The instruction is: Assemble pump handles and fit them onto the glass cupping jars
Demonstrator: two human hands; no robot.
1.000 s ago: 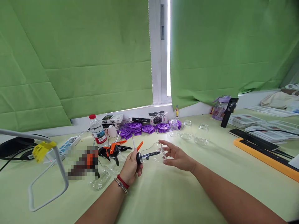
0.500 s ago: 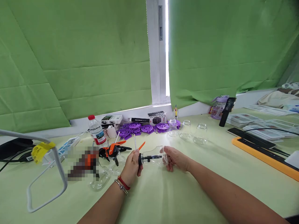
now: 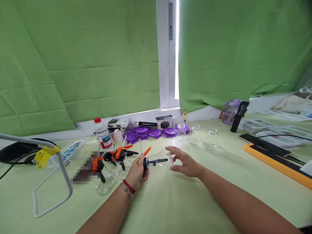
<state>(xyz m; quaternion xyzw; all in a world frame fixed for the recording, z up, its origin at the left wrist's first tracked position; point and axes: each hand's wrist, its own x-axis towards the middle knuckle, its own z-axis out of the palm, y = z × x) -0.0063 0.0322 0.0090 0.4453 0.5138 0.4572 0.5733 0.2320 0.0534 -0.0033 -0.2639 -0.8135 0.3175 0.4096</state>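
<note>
Holding the clear bottle (image 3: 159, 161) level above the middle of the bench (image 3: 170, 201), the left hand (image 3: 137, 169) is closed around its black spray head (image 3: 145, 162). The right hand (image 3: 186, 164) is open, fingers curved just beside the bottle's base. Turning the head should go best with the right hand clasped firmly round the body, keeping bottle and head in line.

Clear gloss, matt cloth, a little metal

The bottle (image 3: 159, 161) is seen as clear and glossy, its spray head (image 3: 145, 163) as smooth black plastic with an orange plastic trigger (image 3: 147, 151). The table (image 3: 170, 201) is covered in matt pale-green cloth. The curtains (image 3: 97, 65) are made of creased green fabric, the discs (image 3: 146, 133) of purple plastic, and the bangle (image 3: 126, 191) of shiny metal.
</note>
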